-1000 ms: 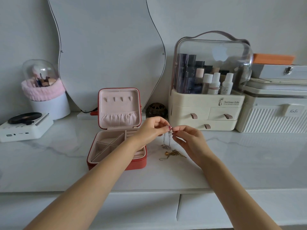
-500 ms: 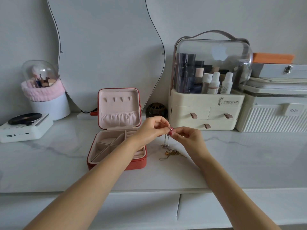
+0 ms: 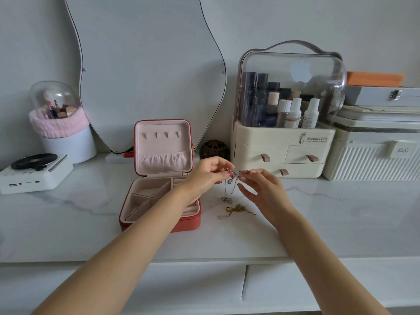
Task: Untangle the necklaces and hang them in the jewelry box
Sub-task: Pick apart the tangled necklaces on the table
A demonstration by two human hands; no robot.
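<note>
A thin silver necklace point(image 3: 229, 192) hangs between my two hands, its lower end touching the marble counter. My left hand point(image 3: 208, 172) pinches its top from the left, and my right hand point(image 3: 263, 189) pinches it from the right, the lower fingers spread. A gold necklace point(image 3: 237, 210) lies bunched on the counter just below. The red jewelry box point(image 3: 195, 220) stands open to the left, its pink lid upright with a row of small hooks point(image 3: 162, 134) bare. My left forearm crosses over the box's right side.
A cream cosmetics organiser point(image 3: 281, 151) with a clear dome stands behind my hands. White ribbed cases point(image 3: 372, 162) are stacked at right. A wavy mirror point(image 3: 147, 64) leans on the wall, a dark ornament point(image 3: 214, 149) beside it. A small white record player point(image 3: 36, 172) and a brush holder point(image 3: 61, 123) sit far left.
My hands have stayed at the same spot above the counter. The right hand's lower fingers have spread open while both keep pinching the silver chain's top.
</note>
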